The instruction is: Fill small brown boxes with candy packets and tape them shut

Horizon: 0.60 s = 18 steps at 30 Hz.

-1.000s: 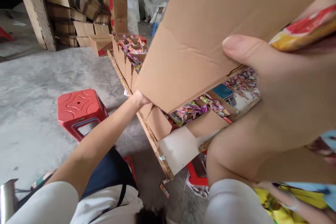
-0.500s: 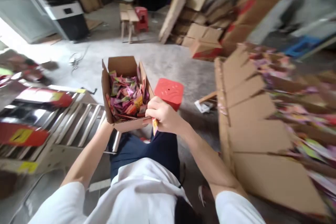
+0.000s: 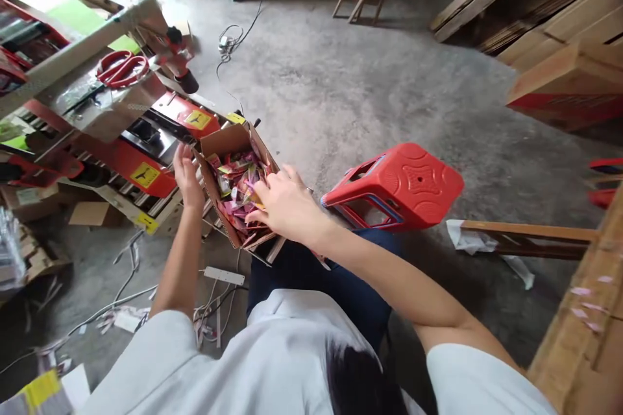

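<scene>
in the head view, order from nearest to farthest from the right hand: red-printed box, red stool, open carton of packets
1. Open carton: under the right hand, mostly to its left
2. Red stool: to the hand's right
3. Red-printed box: farther right, across the floor

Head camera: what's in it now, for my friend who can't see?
Open cardboard box full of small colourful packets on a roller conveyor, left hand beside the box and right hand over the packets. A red stool is nearby.
</scene>
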{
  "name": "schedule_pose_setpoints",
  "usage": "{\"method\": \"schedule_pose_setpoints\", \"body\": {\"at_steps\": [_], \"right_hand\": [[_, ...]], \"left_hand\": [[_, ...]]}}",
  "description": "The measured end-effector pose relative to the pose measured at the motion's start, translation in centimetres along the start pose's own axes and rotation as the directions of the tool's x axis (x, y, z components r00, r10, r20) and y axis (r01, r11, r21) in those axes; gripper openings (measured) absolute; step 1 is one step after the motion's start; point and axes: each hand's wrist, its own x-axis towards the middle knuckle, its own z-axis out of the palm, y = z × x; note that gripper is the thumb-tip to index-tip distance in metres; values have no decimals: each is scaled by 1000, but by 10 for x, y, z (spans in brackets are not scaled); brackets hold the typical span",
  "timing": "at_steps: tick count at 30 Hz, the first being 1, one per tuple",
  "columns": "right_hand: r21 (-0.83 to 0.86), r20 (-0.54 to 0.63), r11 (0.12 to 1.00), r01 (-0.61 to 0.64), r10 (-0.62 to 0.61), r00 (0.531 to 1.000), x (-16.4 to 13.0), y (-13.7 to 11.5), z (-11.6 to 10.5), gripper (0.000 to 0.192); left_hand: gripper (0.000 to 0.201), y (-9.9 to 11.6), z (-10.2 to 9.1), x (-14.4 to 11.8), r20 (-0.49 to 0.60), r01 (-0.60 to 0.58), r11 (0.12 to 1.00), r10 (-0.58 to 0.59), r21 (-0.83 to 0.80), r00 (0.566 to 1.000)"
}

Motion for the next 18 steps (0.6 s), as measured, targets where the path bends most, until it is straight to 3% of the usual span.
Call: {"method": "schedule_pose_setpoints", "body": {"at_steps": [2,5,8,9,12,14,16,18], "right_hand": [[-105,139,992,-65,79,987,26,-14,10,61],[-37,297,997,-68,76,952,32,-14,12,85],[117,169,993,-27,7,986,-5,-13,-1,105],[138,104,990,-31,17,994,-19,-16,-4,104],[110,2,987,-121,121,993,-35,-24,7,70],[72,17,981,-178,177,984,-18,-24,31,55],[53,49,980,-189,187,981,11,-17,59,53],[70,66,984,-163,158,985,35,-8,81,53]], "left_hand": [[66,7,-1,29,39,-7,998,9,-65,999],[46,16,4,50,231,40,990,-8,-137,973],[35,19,3,50,258,52,985,-8,-163,966],[34,19,0,48,258,55,986,-12,-160,966],[36,21,-7,47,325,70,990,-27,-120,945],[37,26,-8,51,426,68,997,-43,-44,904],[38,32,-2,55,497,54,995,-88,83,864],[34,35,11,55,459,10,966,-131,258,879]]}}
